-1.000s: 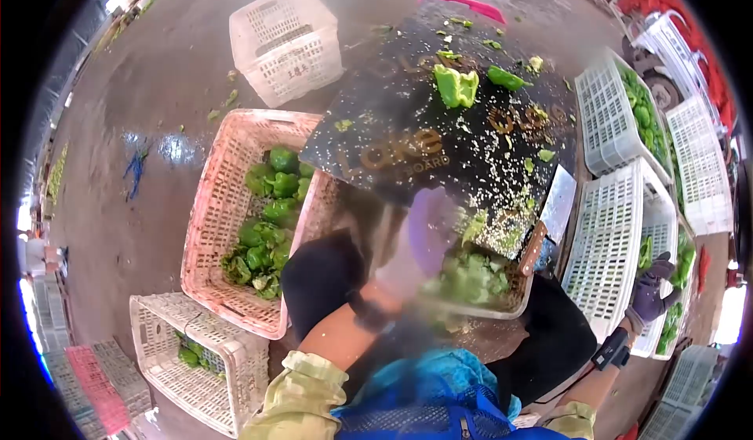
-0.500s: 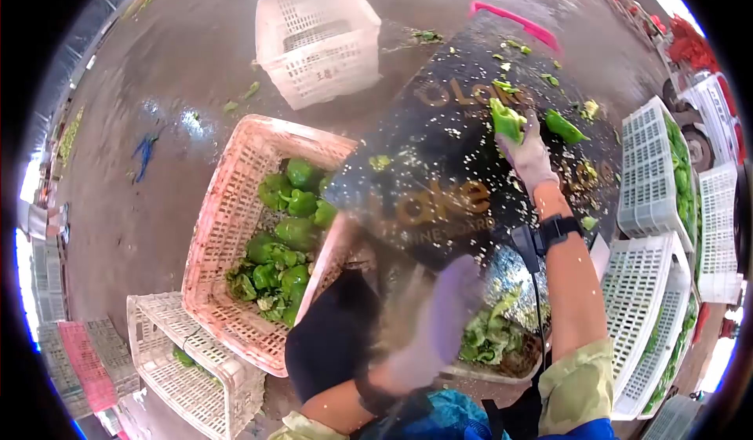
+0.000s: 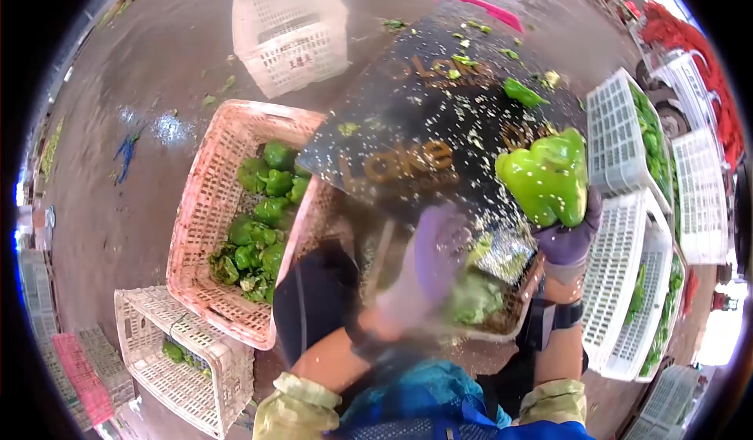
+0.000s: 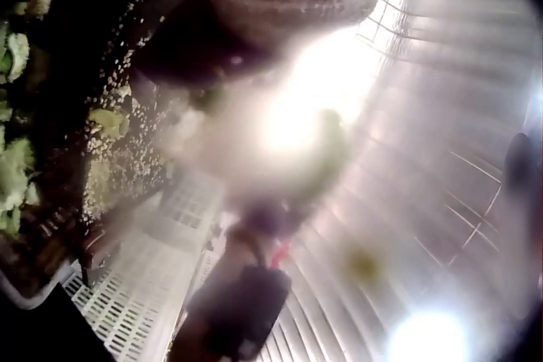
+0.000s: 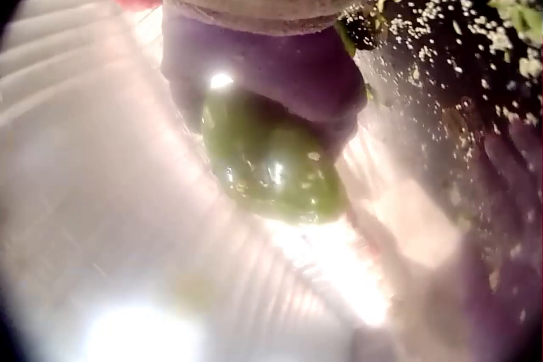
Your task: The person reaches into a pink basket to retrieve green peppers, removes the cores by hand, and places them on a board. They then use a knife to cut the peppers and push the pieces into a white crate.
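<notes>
A seed-speckled green pepper [image 3: 545,177] is gripped by my gloved right hand [image 3: 569,240], raised over the right edge of the dark board [image 3: 392,118]. The right wrist view shows the pepper [image 5: 276,162] under the purple glove [image 5: 263,65]. Nearer my body, my left hand [image 3: 420,263], in a grey and purple glove, hangs blurred beside a tray [image 3: 490,335] of green scraps [image 3: 474,295]; its fingers look loosely extended and nothing shows in them. A green piece [image 3: 524,93] lies on the board among scattered pale seeds.
Left of the board stands a pink crate [image 3: 192,228] holding several green peppers [image 3: 271,212]. A white crate [image 3: 290,48] is beyond it, another [image 3: 169,377] lies at lower left. White crates [image 3: 616,275] with green vegetables line the right side.
My right hand went from the right-hand crates to the pepper on the board, took hold of it, and has brought it closer to me. The left hand stays near the tray.
</notes>
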A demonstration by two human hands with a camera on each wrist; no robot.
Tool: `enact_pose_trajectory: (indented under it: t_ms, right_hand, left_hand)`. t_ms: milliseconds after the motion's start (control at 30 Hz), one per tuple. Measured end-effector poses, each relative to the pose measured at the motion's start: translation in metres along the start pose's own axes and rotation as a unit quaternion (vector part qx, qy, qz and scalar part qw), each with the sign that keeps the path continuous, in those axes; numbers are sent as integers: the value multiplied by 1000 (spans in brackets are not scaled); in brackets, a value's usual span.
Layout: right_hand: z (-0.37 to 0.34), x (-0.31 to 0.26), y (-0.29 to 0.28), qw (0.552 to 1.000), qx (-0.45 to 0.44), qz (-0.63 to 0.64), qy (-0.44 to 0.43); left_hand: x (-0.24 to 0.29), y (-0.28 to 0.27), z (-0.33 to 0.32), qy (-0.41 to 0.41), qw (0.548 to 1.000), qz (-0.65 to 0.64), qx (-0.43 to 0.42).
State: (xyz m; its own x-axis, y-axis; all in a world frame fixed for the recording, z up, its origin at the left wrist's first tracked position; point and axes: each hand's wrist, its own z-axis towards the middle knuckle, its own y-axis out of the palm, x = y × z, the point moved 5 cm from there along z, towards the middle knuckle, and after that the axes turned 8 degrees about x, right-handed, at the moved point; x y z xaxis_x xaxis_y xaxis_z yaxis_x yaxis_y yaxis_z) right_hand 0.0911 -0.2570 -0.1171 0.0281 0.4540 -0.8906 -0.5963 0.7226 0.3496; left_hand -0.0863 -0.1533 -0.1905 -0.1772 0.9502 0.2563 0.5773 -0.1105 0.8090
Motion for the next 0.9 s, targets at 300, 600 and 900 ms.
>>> enact_pose_trajectory:
  t_ms: [300, 600, 900]
  right_hand:
    - [-118, 12, -3, 981, 7, -1, 193]
    - [-103, -21, 11, 956, 67, -286, 30]
    - [-117, 49, -50, 944, 130, -73, 295]
  left_hand:
    - [-33, 43, -22, -110, 973, 34, -202]
    - [-25, 50, -34, -69, 969, 107, -213]
    - [-8, 50, -37, -45, 978, 91, -180]
